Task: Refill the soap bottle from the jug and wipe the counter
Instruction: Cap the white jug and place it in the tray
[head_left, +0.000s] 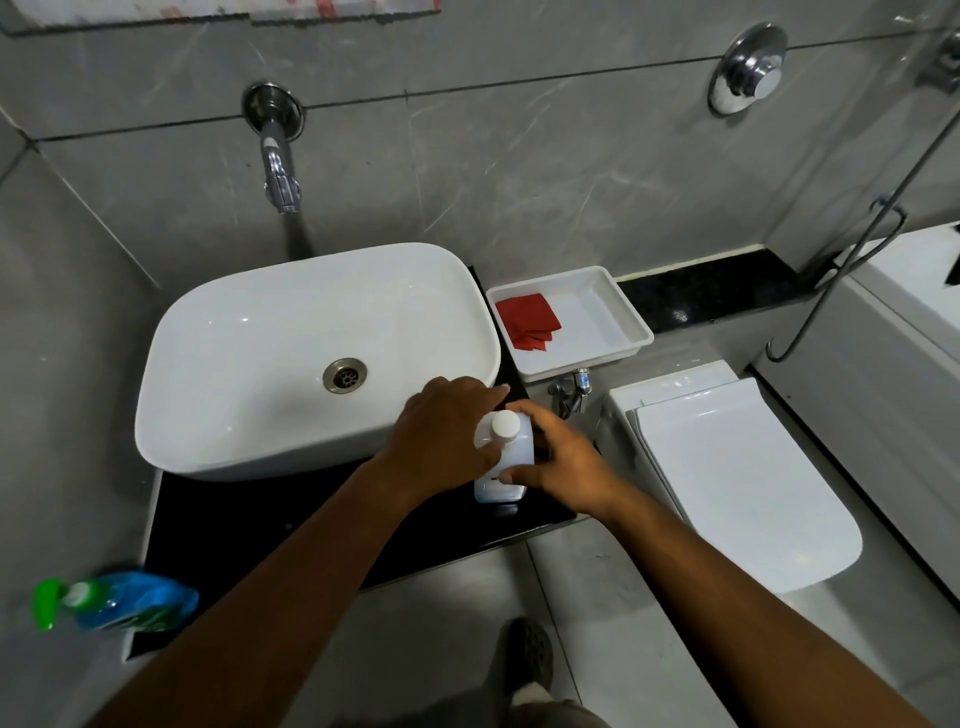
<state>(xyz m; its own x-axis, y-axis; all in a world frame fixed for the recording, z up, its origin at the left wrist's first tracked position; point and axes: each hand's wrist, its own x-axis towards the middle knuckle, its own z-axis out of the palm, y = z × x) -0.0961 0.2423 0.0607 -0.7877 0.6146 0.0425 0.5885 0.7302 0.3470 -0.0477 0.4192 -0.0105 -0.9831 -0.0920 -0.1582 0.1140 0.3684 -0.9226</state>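
A white jug (511, 451) with a round white cap stands upright on the black counter (291, 519), just right of the basin. My left hand (441, 436) wraps round its left side and my right hand (558, 462) grips its right side, thumb across the front. A blue soap bottle (130, 600) with a green pump top lies at the counter's near left corner, blurred. Red folded cloths (530, 322) lie in a white tray (618, 332) behind the jug.
A white basin (260, 364) fills the counter's left part, with a chrome wall tap (278, 166) above it. To the right are a small chrome valve (571, 389) and a closed white toilet (737, 478). My foot (530, 660) shows on the tiled floor.
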